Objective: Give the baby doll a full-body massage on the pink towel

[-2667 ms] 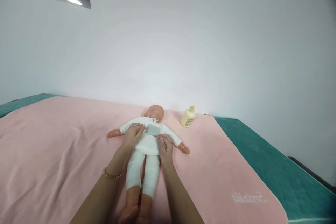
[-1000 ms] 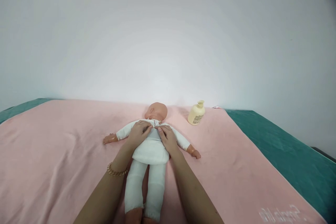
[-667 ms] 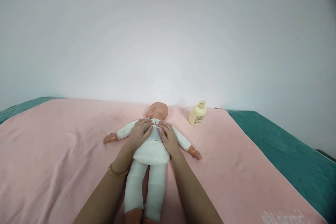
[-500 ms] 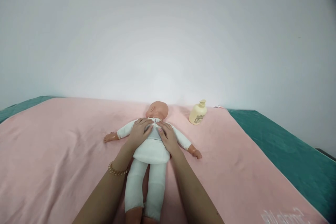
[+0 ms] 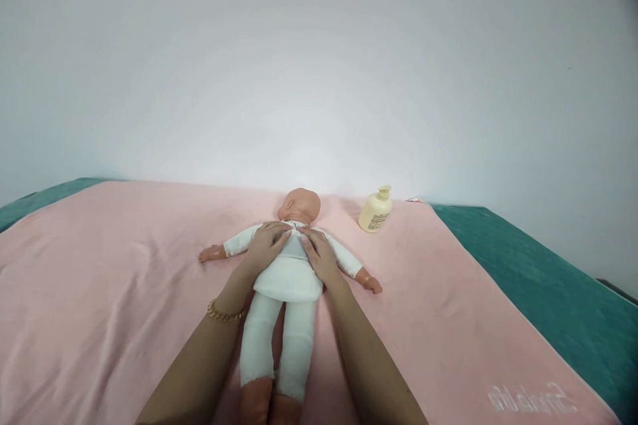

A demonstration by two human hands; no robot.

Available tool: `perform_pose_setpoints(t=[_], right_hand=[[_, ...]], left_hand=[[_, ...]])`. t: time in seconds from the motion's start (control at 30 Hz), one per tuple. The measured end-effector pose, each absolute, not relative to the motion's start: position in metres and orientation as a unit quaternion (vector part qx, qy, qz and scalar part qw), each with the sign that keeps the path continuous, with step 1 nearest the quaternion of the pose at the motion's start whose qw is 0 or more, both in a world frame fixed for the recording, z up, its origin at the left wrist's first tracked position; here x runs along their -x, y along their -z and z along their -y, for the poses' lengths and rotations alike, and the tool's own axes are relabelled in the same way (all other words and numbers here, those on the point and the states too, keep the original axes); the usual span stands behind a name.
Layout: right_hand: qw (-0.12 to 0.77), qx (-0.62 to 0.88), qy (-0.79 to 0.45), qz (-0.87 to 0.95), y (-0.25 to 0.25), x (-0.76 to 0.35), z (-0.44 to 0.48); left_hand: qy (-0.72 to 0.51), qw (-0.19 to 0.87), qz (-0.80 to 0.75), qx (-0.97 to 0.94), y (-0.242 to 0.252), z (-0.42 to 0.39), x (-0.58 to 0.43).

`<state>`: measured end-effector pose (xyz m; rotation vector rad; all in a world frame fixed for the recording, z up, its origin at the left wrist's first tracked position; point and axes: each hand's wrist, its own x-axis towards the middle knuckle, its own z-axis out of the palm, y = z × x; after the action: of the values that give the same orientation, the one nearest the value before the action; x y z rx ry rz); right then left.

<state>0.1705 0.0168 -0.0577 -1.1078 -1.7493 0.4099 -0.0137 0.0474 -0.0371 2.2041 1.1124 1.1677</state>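
Observation:
A baby doll (image 5: 288, 282) with a white cloth body lies face down, its bald head away from me and turned to the left, its arms spread. My left hand (image 5: 266, 246) rests flat on the left side of its upper back, fingers stretched toward the shoulder. On the right side of the back lies my right hand (image 5: 319, 251), likewise flat and open. Both thumbs point inward, with a strip of the doll's back showing between them. A beaded bracelet (image 5: 225, 313) circles my left wrist. Neither hand grips anything.
A pale yellow pump bottle (image 5: 375, 211) stands to the right of the doll's head. Under everything spreads a pink blanket (image 5: 448, 319) with some creases at left. Green cloth (image 5: 538, 272) shows past its edges. A white wall (image 5: 319, 66) rises behind.
The whole view has shifted slightly, so the doll and bottle appear a little higher. Both hands stay flat on the doll's back, with the thumbs a little farther up it.

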Motion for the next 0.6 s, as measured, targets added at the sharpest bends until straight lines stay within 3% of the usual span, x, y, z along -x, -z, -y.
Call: perform_pose_setpoints(t=[0.13, 0.2, 0.43, 0.6], right_hand=[[0.538, 0.444, -0.188, 0.691, 0.057, -0.171, -0.010], [0.563, 0.440, -0.181, 0.676, 0.056, -0.171, -0.004], [0.609, 0.447, -0.159, 0.636, 0.049, -0.166, 0.027], [0.620, 0.425, -0.174, 0.636, 0.050, -0.166, 0.058]], left_hand=[[-0.512, 0.334, -0.388, -0.690, 0.040, -0.044, 0.018], [-0.546, 0.351, -0.371, -0.664, 0.039, -0.039, 0.021], [-0.585, 0.294, -0.371, -0.658, 0.038, 0.006, 0.033], [-0.548, 0.234, -0.319, -0.737, 0.041, 0.040, 0.038]])
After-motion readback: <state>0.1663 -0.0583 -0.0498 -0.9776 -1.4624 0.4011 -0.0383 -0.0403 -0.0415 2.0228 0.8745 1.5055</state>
